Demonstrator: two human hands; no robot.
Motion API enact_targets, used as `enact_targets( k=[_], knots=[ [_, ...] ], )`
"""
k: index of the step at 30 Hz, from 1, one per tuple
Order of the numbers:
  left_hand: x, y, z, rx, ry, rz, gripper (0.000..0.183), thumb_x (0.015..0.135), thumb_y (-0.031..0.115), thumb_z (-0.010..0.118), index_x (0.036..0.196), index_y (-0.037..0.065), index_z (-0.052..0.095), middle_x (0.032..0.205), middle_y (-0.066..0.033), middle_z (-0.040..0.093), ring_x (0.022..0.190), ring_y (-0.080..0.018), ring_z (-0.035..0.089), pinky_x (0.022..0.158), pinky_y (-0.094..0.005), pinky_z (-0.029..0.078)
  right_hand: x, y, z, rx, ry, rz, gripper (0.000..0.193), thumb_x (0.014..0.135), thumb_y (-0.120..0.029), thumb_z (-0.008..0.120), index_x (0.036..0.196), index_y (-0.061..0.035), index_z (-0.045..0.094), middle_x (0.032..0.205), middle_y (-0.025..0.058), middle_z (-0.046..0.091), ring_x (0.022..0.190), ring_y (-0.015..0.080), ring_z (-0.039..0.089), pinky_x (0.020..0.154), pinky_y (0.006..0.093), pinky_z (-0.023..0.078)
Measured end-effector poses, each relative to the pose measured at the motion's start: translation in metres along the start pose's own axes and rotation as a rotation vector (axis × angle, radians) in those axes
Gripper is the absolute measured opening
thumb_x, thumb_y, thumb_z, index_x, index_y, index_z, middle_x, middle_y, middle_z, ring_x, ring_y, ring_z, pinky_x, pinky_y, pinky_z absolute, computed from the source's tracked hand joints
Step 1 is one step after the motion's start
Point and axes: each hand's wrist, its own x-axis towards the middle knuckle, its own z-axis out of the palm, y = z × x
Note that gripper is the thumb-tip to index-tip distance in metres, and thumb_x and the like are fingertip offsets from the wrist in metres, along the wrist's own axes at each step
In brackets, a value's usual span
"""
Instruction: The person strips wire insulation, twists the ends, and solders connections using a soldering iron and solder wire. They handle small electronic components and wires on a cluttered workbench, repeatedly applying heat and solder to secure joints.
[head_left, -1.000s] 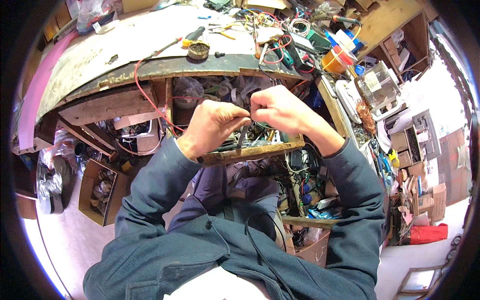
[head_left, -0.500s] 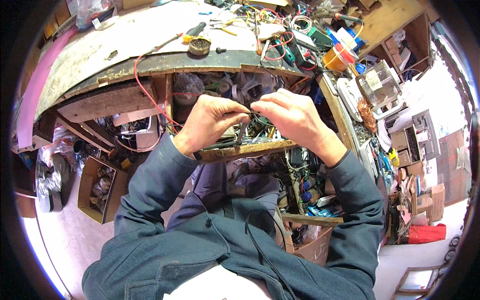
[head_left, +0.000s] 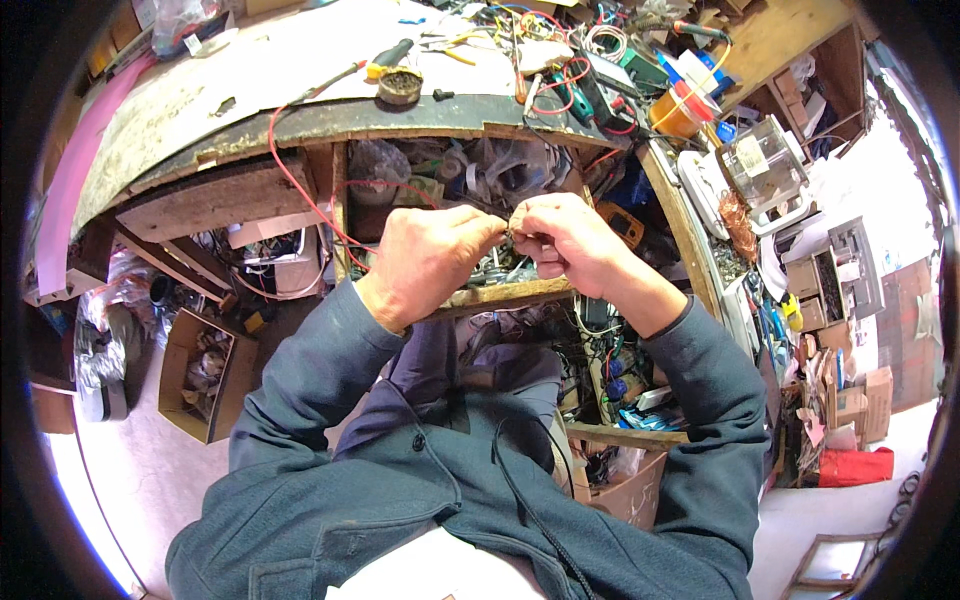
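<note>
Over an open wooden drawer (head_left: 520,297), my left hand (head_left: 432,258) and my right hand (head_left: 572,242) meet at their fingertips. Thumb and fingers of each are pinched together around something small and dark, too small and too covered to name. The right hand's other fingers curl inward. Beneath them the drawer holds plastic bags (head_left: 520,168), wires and loose parts. Just right of my right hand lies an orange device (head_left: 622,224), partly hidden.
The bench top (head_left: 290,50) carries a round tin (head_left: 399,87), a yellow-and-black screwdriver (head_left: 390,60), tangled wires and a meter with leads. A red cable (head_left: 288,175) hangs over its edge. A clear plastic container (head_left: 762,165) stands right; a cardboard box (head_left: 205,375) sits lower left.
My left hand has turned so its back shows more. My right fingers have curled in, uncovering the orange device. The thin strip hanging below the fingertips no longer shows.
</note>
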Motion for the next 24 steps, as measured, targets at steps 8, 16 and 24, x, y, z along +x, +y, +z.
enact_targets(
  k=[8, 16, 24],
  knots=[
    [-0.002, -0.015, 0.003, -0.176, -0.020, -0.094, 0.016, 0.086, 0.014, 0.079, 0.098, 0.005, 0.077, 0.086, -0.0144, 0.074, 0.072, -0.0295, 0.073, 0.064, -0.0359, 0.057, -0.001, 0.000, -0.011, -1.368, 0.254, -1.288, 0.006, 0.090, -0.010, 0.068, 0.094, -0.0058, 0.069, 0.093, 0.0089, 0.072, 0.080, 0.0267, 0.070, 0.059, 0.0337, 0.053],
    [-0.005, -0.015, 0.001, -0.193, -0.056, -0.096, 0.015, 0.086, 0.014, 0.078, 0.098, 0.006, 0.076, 0.087, -0.0136, 0.074, 0.072, -0.0289, 0.073, 0.063, -0.0365, 0.057, -0.004, -0.007, -0.001, -1.720, 0.048, -1.245, 0.013, 0.078, -0.012, 0.066, 0.086, -0.0054, 0.059, 0.083, 0.0056, 0.057, 0.077, 0.0232, 0.061, 0.062, 0.0341, 0.053],
    [-0.008, -0.002, 0.001, 0.037, 0.004, -0.014, 0.014, 0.086, 0.014, 0.078, 0.099, 0.008, 0.076, 0.086, -0.0094, 0.074, 0.073, -0.0273, 0.073, 0.062, -0.0359, 0.058, 0.008, 0.007, -0.003, -0.451, 0.130, -0.165, 0.026, 0.094, -0.018, 0.064, 0.076, 0.0003, 0.065, 0.069, 0.0166, 0.064, 0.065, 0.0289, 0.066, 0.059, 0.0364, 0.048]
  ],
)
